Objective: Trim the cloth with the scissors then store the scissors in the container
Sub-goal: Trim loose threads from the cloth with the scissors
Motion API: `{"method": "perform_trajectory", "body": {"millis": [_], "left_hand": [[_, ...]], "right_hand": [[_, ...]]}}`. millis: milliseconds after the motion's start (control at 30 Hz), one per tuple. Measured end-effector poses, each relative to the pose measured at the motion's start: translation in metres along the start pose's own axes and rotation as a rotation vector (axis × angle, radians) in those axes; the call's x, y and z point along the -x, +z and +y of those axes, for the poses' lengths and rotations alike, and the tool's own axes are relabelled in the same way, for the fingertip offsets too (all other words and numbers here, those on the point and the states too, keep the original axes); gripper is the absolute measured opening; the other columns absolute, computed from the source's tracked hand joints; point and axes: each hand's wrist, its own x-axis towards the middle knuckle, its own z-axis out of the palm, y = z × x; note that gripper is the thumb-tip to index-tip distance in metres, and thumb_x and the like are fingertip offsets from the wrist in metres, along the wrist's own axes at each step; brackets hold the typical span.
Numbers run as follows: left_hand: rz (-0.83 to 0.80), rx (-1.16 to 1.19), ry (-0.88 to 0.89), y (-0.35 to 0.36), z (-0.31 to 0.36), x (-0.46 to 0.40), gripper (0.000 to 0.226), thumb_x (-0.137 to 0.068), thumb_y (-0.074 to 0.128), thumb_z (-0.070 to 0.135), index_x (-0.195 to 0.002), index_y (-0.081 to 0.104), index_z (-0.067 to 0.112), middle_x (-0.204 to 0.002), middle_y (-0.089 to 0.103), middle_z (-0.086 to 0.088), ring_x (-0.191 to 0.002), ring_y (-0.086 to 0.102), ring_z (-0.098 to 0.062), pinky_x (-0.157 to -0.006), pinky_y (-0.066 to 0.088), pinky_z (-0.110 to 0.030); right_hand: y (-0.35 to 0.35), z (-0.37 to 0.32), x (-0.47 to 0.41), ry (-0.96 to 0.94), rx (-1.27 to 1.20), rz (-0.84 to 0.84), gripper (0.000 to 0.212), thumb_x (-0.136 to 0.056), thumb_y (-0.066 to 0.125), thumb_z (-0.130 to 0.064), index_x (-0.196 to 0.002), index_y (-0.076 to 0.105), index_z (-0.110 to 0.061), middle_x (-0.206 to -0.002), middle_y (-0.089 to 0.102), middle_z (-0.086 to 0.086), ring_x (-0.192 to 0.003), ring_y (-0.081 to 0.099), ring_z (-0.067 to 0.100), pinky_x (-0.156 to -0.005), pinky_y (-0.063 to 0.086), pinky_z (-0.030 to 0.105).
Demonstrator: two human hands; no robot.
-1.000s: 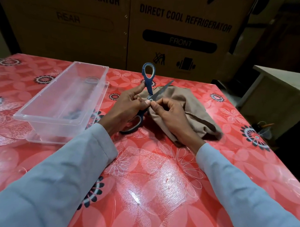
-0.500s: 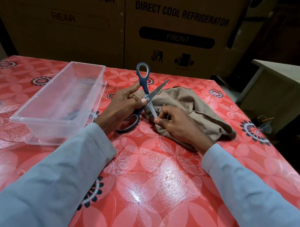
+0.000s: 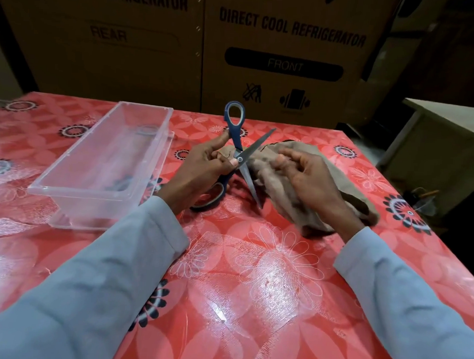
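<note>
**Both hands at the cloth, scissors spread wide**

Left hand (image 3: 204, 170) grips the scissors (image 3: 240, 159) near the pivot, fingers curled around the crossing of the blades and handles, thumb raised toward 12 o'clock beside the upper handle. Their blades are spread wide apart: one steel blade points to about 1 o'clock, the other to about 5 o'clock with its tip close to the tablecloth (image 3: 253, 287). One blue handle loop stands up at 12 o'clock, clear of my fingers; the other sits low at 7 o'clock, below my palm, near or on the table.

At 3 o'clock from the scissors my right hand (image 3: 311, 182) hovers over the cloth (image 3: 273, 175), a crumpled beige piece lying on the table. This hand's fingers are loosely bent and blurred, so I cannot tell whether they pinch the fabric or only brush it. The cloth's near edge lies between the two open blades.

At 9 o'clock from my left hand sits the container (image 3: 102, 158), a long clear plastic tub, resting on what looks like its clear lid. It is near my left wrist but not touching it.

Light blue sleeves cover both forearms. The tablecloth is glossy red with white and dark flower patterns. Behind the table, at 12 o'clock, stand brown cardboard boxes (image 3: 289, 47) printed "DIRECT COOL REFRIGERATOR" and "FRONT".
</note>
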Motion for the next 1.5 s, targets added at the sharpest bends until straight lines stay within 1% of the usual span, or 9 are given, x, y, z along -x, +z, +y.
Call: {"method": "perform_trajectory", "body": {"millis": [100,200,300,500,600,767,900,1267,1500], "left_hand": [[-0.002,0.0,-0.002,0.0,-0.001,0.0,0.07,-0.089,0.056,-0.01,-0.148,0.037,0.022,-0.063,0.038,0.002,-0.062,0.038,-0.012,-0.07,0.043,-0.027],[0.0,-0.01,-0.007,-0.001,-0.002,-0.001,0.07,-0.089,0.057,-0.008,-0.148,0.038,0.024,-0.063,0.04,0.003,-0.062,0.041,-0.011,-0.072,0.044,-0.03],[-0.002,-0.004,-0.01,-0.002,-0.004,-0.002,0.071,-0.088,0.057,-0.01,-0.147,0.038,0.023,-0.059,0.042,0.006,-0.062,0.04,-0.013,-0.076,0.042,-0.038],[-0.018,-0.009,-0.002,-0.002,-0.004,-0.002,0.069,-0.089,0.059,-0.005,-0.148,0.037,0.024,-0.065,0.042,-0.002,-0.071,0.043,-0.026,-0.079,0.044,-0.038],[-0.023,-0.024,-0.001,-0.001,-0.004,-0.001,0.069,-0.09,0.059,-0.004,-0.148,0.037,0.025,-0.069,0.045,-0.006,-0.074,0.048,-0.025,-0.079,0.046,-0.036],[-0.037,-0.002,0.02,0.004,-0.003,0.0,0.069,-0.089,0.059,-0.006,-0.149,0.036,0.019,-0.083,0.045,-0.012,-0.078,0.044,-0.025,-0.077,0.045,-0.037],[-0.032,0.002,0.032,0.002,-0.006,-0.002,0.07,-0.09,0.059,-0.005,-0.15,0.034,0.019,-0.083,0.046,-0.013,-0.076,0.044,-0.025,-0.069,0.048,-0.026],[-0.04,-0.017,0.029,0.003,-0.003,0.0,0.069,-0.091,0.057,-0.004,-0.15,0.032,0.023,-0.062,0.046,-0.008,-0.056,0.053,-0.013,-0.06,0.051,-0.025],[-0.048,0.007,0.023,0.004,-0.002,-0.002,0.07,-0.091,0.055,-0.007,-0.149,0.035,0.026,-0.058,0.047,0.0,-0.059,0.052,-0.015,-0.069,0.05,-0.037]], "right_hand": [[-0.019,-0.012,0.005,-0.191,0.219,0.042,0.029,-0.095,0.065,-0.042,-0.1,0.077,-0.017,-0.094,0.077,0.001,-0.083,0.07,0.015,-0.079,0.058,0.041],[-0.046,-0.022,0.012,-0.083,0.33,-0.324,0.044,-0.07,0.075,-0.067,-0.082,0.073,-0.024,-0.08,0.071,-0.006,-0.073,0.065,0.012,-0.069,0.054,0.033],[-0.051,-0.017,0.015,-0.018,0.537,-0.578,0.035,-0.07,0.087,-0.045,-0.096,0.07,-0.028,-0.092,0.07,-0.01,-0.086,0.066,0.012,-0.076,0.054,0.028],[-0.038,-0.015,0.005,-0.048,0.62,0.241,0.017,-0.074,0.077,-0.025,-0.089,0.068,-0.022,-0.086,0.07,0.008,-0.084,0.063,0.034,-0.067,0.044,0.035],[-0.025,-0.019,0.01,-0.256,0.726,0.274,0.012,-0.079,0.068,-0.014,-0.088,0.074,-0.018,-0.091,0.07,0.011,-0.087,0.064,0.036,-0.068,0.048,0.035],[0.007,-0.022,0.011,-0.46,0.379,-0.035,0.019,-0.085,0.064,-0.018,-0.094,0.08,-0.014,-0.092,0.071,0.004,-0.086,0.064,0.021,-0.074,0.055,0.041],[0.021,-0.017,0.009,-0.431,0.214,-0.062,0.019,-0.093,0.063,-0.021,-0.099,0.08,-0.016,-0.091,0.072,0.001,-0.085,0.065,0.015,-0.072,0.055,0.04],[0.031,-0.023,0.0,-0.017,-0.282,-0.042,0.01,-0.076,0.085,-0.006,-0.082,0.077,-0.003,-0.082,0.078,0.011,-0.079,0.077,0.026,-0.079,0.064,0.043],[0.042,-0.025,0.003,0.21,-0.606,-0.127,0.014,-0.09,0.07,-0.002,-0.088,0.07,0.011,-0.087,0.073,0.028,-0.073,0.072,0.025,-0.071,0.061,0.03]]}}
